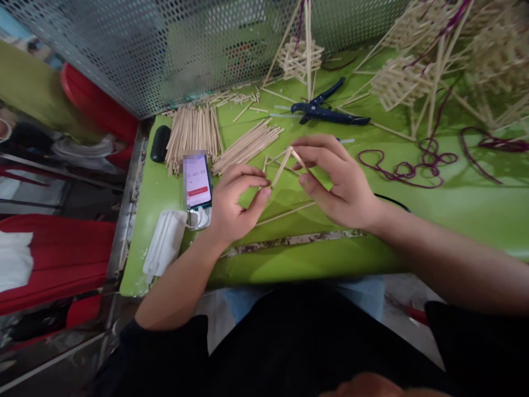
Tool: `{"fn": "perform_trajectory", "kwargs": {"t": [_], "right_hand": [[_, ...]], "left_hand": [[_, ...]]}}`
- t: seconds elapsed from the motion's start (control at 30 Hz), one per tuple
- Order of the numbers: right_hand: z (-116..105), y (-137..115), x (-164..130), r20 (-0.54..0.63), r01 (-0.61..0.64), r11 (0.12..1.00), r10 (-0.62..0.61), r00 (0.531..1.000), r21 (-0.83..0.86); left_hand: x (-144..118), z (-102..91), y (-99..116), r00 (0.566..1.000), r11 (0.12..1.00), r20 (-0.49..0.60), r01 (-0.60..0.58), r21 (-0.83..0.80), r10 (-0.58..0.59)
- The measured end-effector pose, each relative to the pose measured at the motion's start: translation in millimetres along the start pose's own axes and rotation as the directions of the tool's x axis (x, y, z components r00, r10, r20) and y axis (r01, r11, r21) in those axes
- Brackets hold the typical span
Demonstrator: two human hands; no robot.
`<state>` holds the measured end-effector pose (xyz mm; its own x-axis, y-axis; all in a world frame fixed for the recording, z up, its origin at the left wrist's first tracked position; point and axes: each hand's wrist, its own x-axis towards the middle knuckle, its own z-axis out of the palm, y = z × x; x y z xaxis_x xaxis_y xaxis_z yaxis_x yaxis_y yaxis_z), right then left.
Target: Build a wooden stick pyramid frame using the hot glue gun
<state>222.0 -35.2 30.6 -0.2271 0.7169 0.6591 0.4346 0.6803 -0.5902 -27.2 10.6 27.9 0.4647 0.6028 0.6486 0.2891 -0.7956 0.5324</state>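
The lower end of the stick frame [281,168] is partly hidden by the fingers of the left hand [237,204], so its full shape cannot be made out. The frame is held over the green table [475,209], between both hands: its lower end is pinched by the left thumb and forefinger, and its top corner is gripped by the fingertips of the right hand [343,182]. The lattice structures [403,82] are cut off by the upper and right edges and are too overlapped for a sure count; at least three are seen. The phone [197,182] is partly masked by coarse blocks, and the white object [165,242] near it cannot be identified. Two bundles of sticks [194,132] are laid beyond the left hand, too dense to be counted singly. One cutter [318,110] and one black case [160,144] are seen, and purple cord [510,144] is strewn at the right
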Motion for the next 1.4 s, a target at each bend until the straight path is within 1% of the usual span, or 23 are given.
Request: {"fn": "perform_trajectory", "kwargs": {"t": [0.17,0.27,0.4,0.5,0.57,0.63,0.7,0.87,0.97,1.03,1.1,1.23,1.33,1.4], "right_hand": [[0.4,-0.4,-0.9,-0.020,-0.026,1.000,0.026,0.999,0.004],[-0.4,-0.1,-0.7,-0.024,-0.028,1.000,0.028,0.999,-0.012],[-1.2,0.4,0.5,-0.045,-0.006,1.000,0.005,0.999,-0.020],[-0.9,0.4,1.3,-0.059,-0.016,1.000,0.015,0.998,-0.012],[-0.4,1.2,1.3,-0.066,-0.028,0.999,0.027,0.997,-0.020],[0.2,3.0,0.9,-0.070,-0.034,0.998,0.031,0.997,-0.043],[0.6,5.1,0.3,-0.076,-0.038,0.997,0.033,0.997,-0.060],[0.9,7.1,-0.1,-0.065,-0.070,0.995,0.065,0.996,-0.072],[1.5,7.0,0.0,-0.068,-0.053,0.995,0.047,0.997,-0.089],[1.8,7.5,-0.3,-0.062,-0.053,0.995,0.048,0.997,-0.089],[1.9,8.5,-0.7,-0.050,-0.059,0.994,0.054,0.997,-0.089],[1.4,9.7,-1.4,-0.050,-0.028,0.995,0.024,0.998,-0.098],[0.4,7.1,-1.2,-0.026,-0.065,0.993,0.063,0.998,-0.098],[-0.2,5.1,-0.9,-0.006,-0.094,0.991,0.094,0.996,-0.099]], "left_hand": [[2.5,-1.2,-1.6,0.998,1.000,-0.061,0.002,0.013,-0.001],[4.1,-2.2,-2.9,0.998,1.000,-0.070,0.007,0.016,-0.005],[4.3,0.7,-13.3,0.996,0.994,-0.004,0.086,0.060,-0.086],[2.8,10.0,-31.1,0.990,0.982,0.057,0.122,0.147,-0.131],[1.5,18.4,-44.3,0.981,0.961,0.099,0.138,0.240,-0.166],[1.0,26.0,-54.3,0.962,0.930,0.157,0.164,0.330,-0.225],[1.8,31.1,-58.6,0.936,0.896,0.208,0.184,0.404,-0.286],[7.0,34.3,-50.2,0.873,0.810,0.295,0.169,0.562,-0.387],[9.6,35.3,-46.2,0.831,0.769,0.329,0.172,0.616,-0.449],[10.7,36.8,-46.7,0.813,0.752,0.339,0.173,0.636,-0.473],[11.4,38.3,-48.6,0.811,0.738,0.338,0.162,0.655,-0.478],[12.3,39.2,-52.4,0.818,0.734,0.343,0.135,0.666,-0.462],[12.3,39.6,-56.1,0.816,0.744,0.346,0.145,0.652,-0.462],[11.3,41.0,-60.9,0.825,0.760,0.337,0.160,0.630,-0.454]]}}
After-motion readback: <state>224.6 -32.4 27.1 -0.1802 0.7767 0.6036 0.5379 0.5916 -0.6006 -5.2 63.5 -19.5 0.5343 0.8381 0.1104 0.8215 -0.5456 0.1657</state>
